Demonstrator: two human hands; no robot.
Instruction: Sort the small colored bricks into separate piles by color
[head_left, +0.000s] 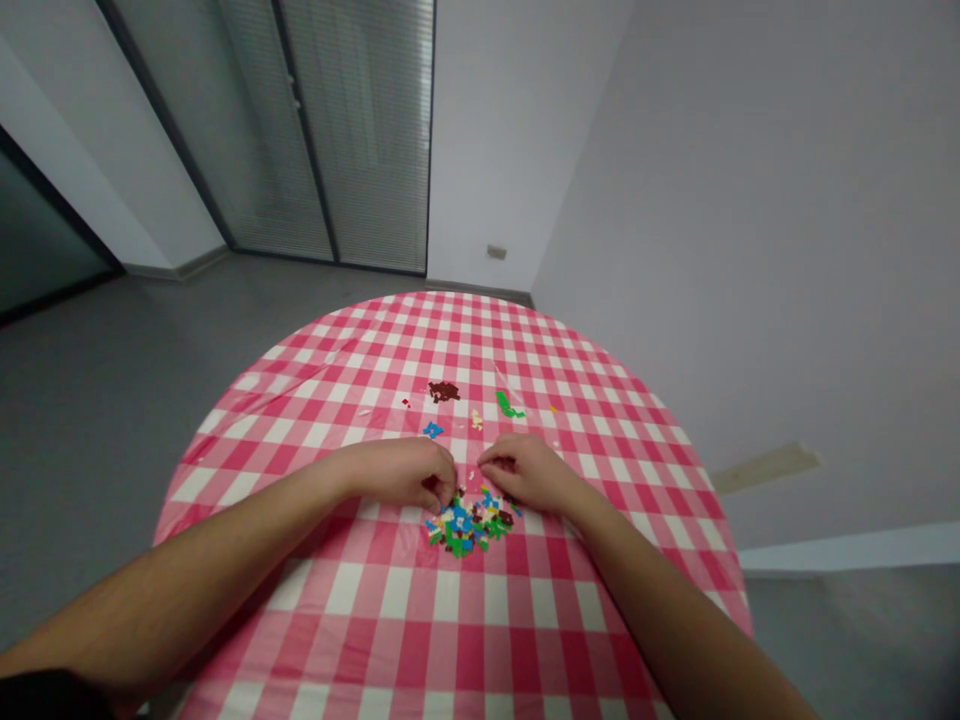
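A mixed pile of small plastic pieces [466, 525], like tiny toy bricks in blue, green, brown, yellow and white, lies before me on the checked tablecloth. My left hand [409, 472] is at the pile's upper left edge, thumb and fingers curled together in a pinch. What sits between those fingertips is too small to make out. Just above the pile's right side, my right hand [531, 472] has its fingers bent and drawn together; anything held there is hidden. A few loose pale pieces [472, 476] lie between the two hands.
Beyond my hands are separate groups by colour: brown pieces [444, 391], green pieces [508, 405], blue pieces [433, 430], cream pieces [477, 420] and a few red pieces [406, 402]. A lone orange piece [553, 408] lies right. The round table [420, 640] stands near a white wall [750, 250].
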